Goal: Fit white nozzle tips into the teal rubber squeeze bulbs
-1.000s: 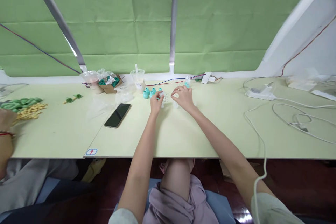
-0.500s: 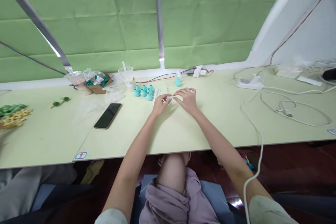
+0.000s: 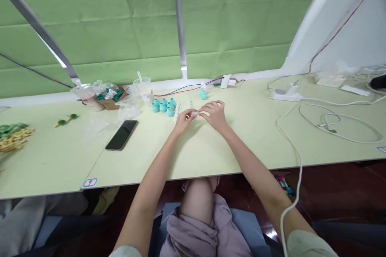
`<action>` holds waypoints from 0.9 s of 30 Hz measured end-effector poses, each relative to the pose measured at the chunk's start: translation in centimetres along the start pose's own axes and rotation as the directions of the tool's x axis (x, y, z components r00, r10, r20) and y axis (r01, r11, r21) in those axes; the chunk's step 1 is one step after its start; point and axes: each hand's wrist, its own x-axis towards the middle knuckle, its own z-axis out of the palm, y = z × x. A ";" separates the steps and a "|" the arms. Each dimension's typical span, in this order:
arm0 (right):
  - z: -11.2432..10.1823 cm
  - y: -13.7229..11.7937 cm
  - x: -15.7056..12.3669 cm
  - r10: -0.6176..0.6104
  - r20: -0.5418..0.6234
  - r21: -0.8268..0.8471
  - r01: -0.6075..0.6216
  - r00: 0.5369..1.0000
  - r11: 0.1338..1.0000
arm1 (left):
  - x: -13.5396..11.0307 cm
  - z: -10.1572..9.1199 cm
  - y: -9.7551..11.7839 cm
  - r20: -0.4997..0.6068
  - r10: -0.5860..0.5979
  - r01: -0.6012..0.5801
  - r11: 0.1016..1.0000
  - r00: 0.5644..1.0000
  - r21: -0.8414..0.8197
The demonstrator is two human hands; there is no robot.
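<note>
Between my two hands is a small white piece [image 3: 194, 113], too small to name. My left hand [image 3: 184, 119] pinches its left end with bent fingers. The thumb and forefinger of my right hand [image 3: 215, 114] close on its right end, the other fingers arched above. Just beyond my left hand lie several small white pieces [image 3: 182, 107] in rows. To their left, several turquoise vase-shaped pieces [image 3: 163, 107] stand upright in a cluster. One turquoise piece with a white top [image 3: 203, 92] stands alone behind my hands.
A phone [image 3: 122, 135] lies left of my forearms. Behind it are a clear cup with a straw [image 3: 143, 88], plastic bags [image 3: 130, 106] and a cardboard box [image 3: 112, 103]. Green and yellow pieces [image 3: 15, 135] lie far left. At right are a power strip [image 3: 286, 94] and white cables [image 3: 297, 148].
The view has shifted slightly. Both hands keep hold of the small white piece in nearly the same spot; nothing on the table has visibly moved.
</note>
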 end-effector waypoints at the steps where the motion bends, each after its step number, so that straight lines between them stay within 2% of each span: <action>1: -0.1 0.0 0.0 -0.003 -0.006 -0.003 0.003 1.000 1.000 | 0.0 0.0 0.1 0.003 0.000 0.000 1.000 1.000 -0.010; 8: -0.2 -0.4 0.0 0.006 0.013 0.017 -0.006 1.000 1.000 | -0.1 0.2 0.1 0.059 -0.020 0.030 0.983 0.998 -0.183; 11: 0.0 -0.6 0.0 0.004 0.040 0.036 -0.006 0.999 0.999 | 0.0 0.2 0.0 0.053 -0.028 0.039 0.973 0.998 -0.227; 15: 0.3 -0.7 0.0 0.032 0.081 0.045 -0.036 0.996 0.998 | 0.3 -0.2 0.0 0.101 -0.049 0.075 0.959 0.994 -0.272; 18: 0.6 -0.6 0.1 0.070 0.052 0.125 -0.076 0.996 0.989 | 0.4 -0.3 0.1 0.101 -0.077 0.103 0.955 0.992 -0.279; 23: 0.9 -0.4 0.0 0.059 0.017 0.330 -0.061 0.998 0.942 | 0.4 -0.1 0.3 0.037 -0.075 0.082 0.952 0.997 -0.296; 27: 1.3 -0.4 -0.3 0.074 0.035 0.354 -0.081 0.997 0.932 | 0.4 -0.3 0.4 0.095 -0.047 0.069 0.967 0.994 -0.246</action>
